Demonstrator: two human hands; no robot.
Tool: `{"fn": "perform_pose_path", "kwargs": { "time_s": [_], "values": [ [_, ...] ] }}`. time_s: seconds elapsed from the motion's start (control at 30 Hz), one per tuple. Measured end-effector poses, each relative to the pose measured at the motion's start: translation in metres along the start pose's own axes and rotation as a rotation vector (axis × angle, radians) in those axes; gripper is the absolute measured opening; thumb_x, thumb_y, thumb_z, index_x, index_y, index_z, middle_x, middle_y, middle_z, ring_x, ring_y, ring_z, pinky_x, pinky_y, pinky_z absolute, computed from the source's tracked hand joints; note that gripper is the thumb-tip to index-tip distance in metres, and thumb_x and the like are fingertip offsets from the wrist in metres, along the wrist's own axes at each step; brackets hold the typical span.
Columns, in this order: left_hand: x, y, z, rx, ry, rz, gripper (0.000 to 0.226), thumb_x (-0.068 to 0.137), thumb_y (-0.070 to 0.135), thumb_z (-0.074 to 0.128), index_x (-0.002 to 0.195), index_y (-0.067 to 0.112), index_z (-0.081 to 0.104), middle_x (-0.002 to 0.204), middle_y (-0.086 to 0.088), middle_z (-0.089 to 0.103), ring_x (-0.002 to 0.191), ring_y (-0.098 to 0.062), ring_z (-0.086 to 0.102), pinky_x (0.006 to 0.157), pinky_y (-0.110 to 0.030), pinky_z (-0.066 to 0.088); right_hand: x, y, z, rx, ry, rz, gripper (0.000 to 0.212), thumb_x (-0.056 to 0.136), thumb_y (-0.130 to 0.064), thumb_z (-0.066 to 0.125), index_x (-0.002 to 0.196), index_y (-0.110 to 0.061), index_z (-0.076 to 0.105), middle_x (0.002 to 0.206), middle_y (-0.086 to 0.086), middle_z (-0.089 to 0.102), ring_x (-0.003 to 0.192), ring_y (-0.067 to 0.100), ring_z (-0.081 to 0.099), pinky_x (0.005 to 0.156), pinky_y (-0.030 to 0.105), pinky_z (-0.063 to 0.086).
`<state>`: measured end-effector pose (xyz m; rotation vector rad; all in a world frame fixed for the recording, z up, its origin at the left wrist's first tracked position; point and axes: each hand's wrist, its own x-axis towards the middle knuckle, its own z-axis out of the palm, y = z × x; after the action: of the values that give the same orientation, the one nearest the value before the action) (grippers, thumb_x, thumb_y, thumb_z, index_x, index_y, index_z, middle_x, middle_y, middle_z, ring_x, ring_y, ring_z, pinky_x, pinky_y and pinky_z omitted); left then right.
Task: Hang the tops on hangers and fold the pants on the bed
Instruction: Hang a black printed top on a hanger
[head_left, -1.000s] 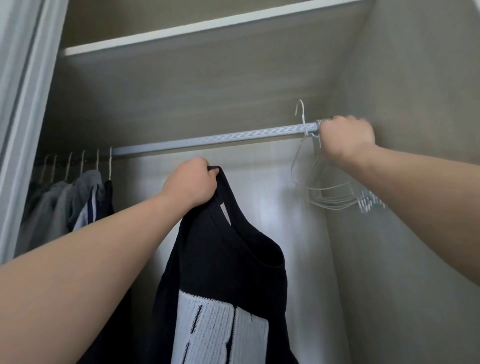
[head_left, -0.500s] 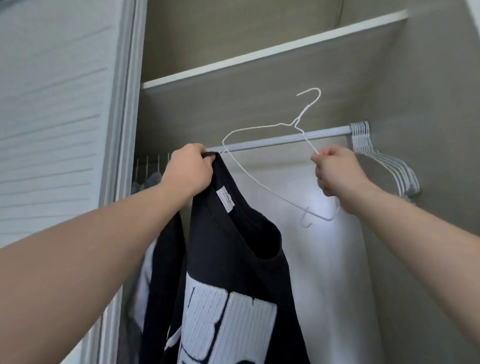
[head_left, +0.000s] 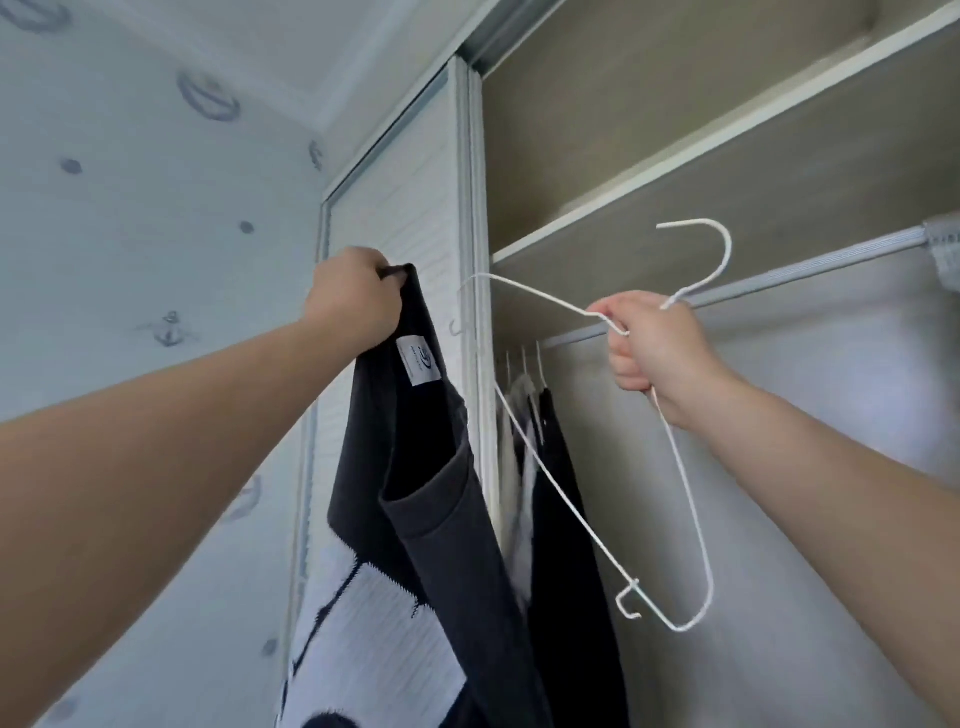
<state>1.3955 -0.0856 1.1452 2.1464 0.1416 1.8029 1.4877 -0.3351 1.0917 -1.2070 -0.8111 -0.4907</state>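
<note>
— While you're counting, how many tops and hangers are being held?
— One black top (head_left: 415, 467), hanging lengthwise straight down from the left hand (head_left: 353, 299), which is gripping its collar closed. One white hanger (head_left: 582, 499), hook pointing up, tilting downward, the right hand (head_left: 649, 343) clenching its neck before the rail (head_left: 810, 270).

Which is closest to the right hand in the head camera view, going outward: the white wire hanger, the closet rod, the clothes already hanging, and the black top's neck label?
1. White wire hanger: gripped in the right hand.
2. Closet rod: just behind and above the hand.
3. Clothes already hanging: lower left, inside the closet.
4. Neck label: farther left, under the left hand.
</note>
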Motion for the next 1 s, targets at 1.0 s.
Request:
{"fn": "perform_pose_path", "kwargs": {
  "time_s": [1.0],
  "values": [
    [-0.252,0.003,-0.69,0.89,0.155,-0.588,0.025,0.097,0.031,0.062,0.096,0.011,0.076,0.083,-0.012,0.069,0.066,-0.023,0.059,0.06,-0.027,0.05,-0.418,-0.198,0.35,0.949,-0.923,0.165,0.036,0.104,-0.015,0.045,0.081,-0.016,0.073,0.048,-0.003,0.025,0.036,0.009,0.017,0.042,0.011,0.019]
  ]
}}
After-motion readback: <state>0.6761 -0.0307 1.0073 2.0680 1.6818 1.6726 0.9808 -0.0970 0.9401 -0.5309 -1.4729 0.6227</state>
